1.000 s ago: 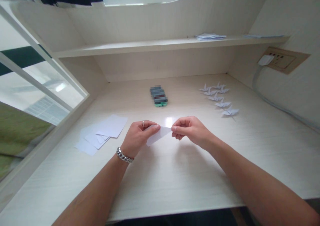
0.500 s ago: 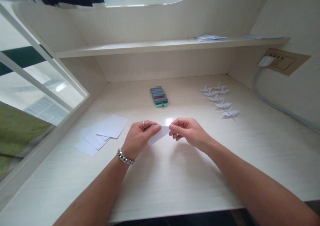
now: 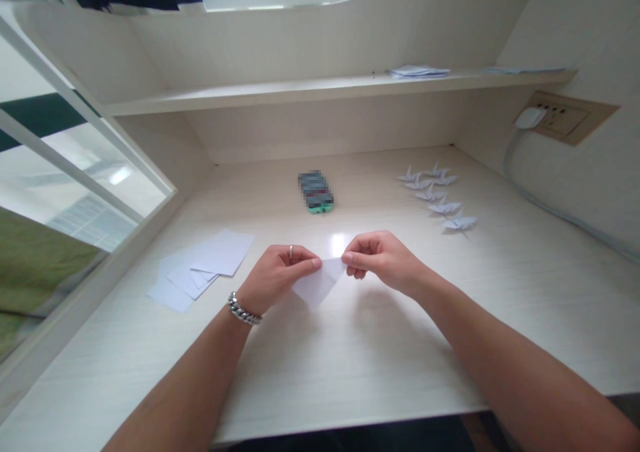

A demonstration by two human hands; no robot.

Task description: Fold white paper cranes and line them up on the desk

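Observation:
Both hands hold one small white folded paper (image 3: 319, 283) just above the pale wooden desk (image 3: 380, 345). My left hand (image 3: 277, 275), with a ring and a metal bracelet at the wrist, pinches the paper's left top edge. My right hand (image 3: 383, 260) pinches its right top corner with thumb and forefinger. The paper hangs between them as a downward-pointing triangle. Both hands are closed on it.
Loose white paper sheets (image 3: 200, 272) lie to the left of my hands. A blurred phone-like object (image 3: 316, 191) lies further back in the middle. Several folded paper cranes (image 3: 437, 195) sit at the right rear. A shelf (image 3: 325, 89) holds more paper. A wall socket (image 3: 555, 115) with cable is on the right.
The paper has turned from a narrow slanted strip into a wider triangle hanging point down. Both hands stayed almost in place, still pinching it.

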